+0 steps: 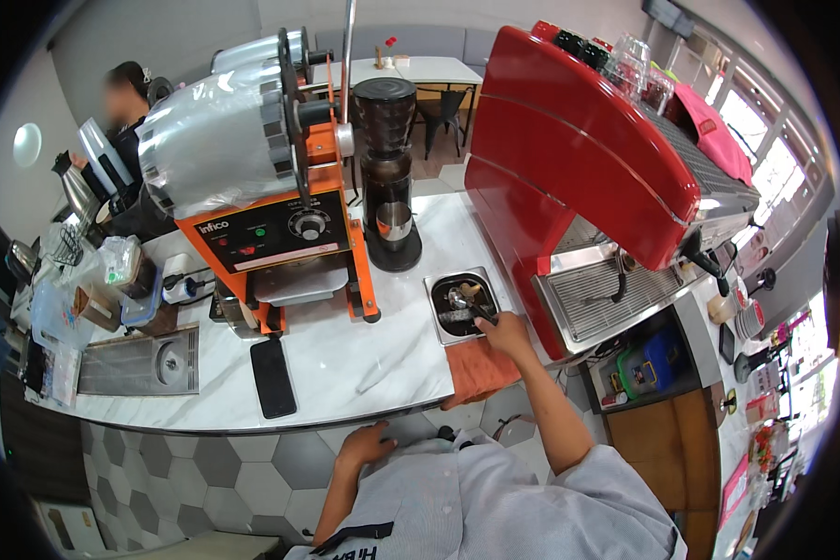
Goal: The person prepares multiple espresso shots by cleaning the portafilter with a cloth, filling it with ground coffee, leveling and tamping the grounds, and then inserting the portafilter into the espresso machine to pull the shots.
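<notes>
My right hand [506,334] is closed on the dark handle of a portafilter [460,301], whose metal head is over the small black knock box [466,326] set into the marble counter. Something brown lies by the head; I cannot tell if it is coffee grounds. An orange cloth [481,371] hangs over the counter edge just below my right forearm. My left hand [372,443] is low in front of my body, below the counter edge, with its fingers partly bent and nothing seen in them. Behind the knock box stands a coffee grinder [386,175] with a metal cup [394,222] on it.
To the right stands a red espresso machine [567,126] with a drip tray [602,301]. An orange cup sealing machine [273,238] stands left of the grinder. A black phone [274,378] lies near the counter's front edge. Another person [127,98] is at the far left.
</notes>
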### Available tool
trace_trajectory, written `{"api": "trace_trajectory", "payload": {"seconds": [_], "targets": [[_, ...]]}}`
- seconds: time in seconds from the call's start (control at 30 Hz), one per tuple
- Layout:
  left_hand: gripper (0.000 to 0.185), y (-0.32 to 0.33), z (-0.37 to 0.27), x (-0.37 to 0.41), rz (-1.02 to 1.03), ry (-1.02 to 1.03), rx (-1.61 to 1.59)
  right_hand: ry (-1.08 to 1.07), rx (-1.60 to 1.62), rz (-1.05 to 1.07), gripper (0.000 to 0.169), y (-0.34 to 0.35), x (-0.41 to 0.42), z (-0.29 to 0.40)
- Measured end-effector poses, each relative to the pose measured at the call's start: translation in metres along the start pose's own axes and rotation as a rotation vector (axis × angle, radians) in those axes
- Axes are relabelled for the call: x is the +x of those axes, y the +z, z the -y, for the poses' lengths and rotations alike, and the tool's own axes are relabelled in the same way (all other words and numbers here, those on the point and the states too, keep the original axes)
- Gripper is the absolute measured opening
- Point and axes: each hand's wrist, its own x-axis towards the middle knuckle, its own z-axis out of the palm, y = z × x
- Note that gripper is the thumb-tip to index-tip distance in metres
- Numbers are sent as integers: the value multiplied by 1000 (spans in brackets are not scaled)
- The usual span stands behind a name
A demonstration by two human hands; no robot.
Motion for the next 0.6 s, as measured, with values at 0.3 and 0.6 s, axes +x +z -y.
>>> {"api": "trace_trajectory", "payload": {"seconds": [0.3, 0.6], "targets": [[75, -2, 5, -3, 47, -27, -19, -156, 127, -218, 34, -23, -24, 4], [73, -5, -8, 12, 94, 7, 31, -247, -33, -320, 42, 5, -55, 2]]}}
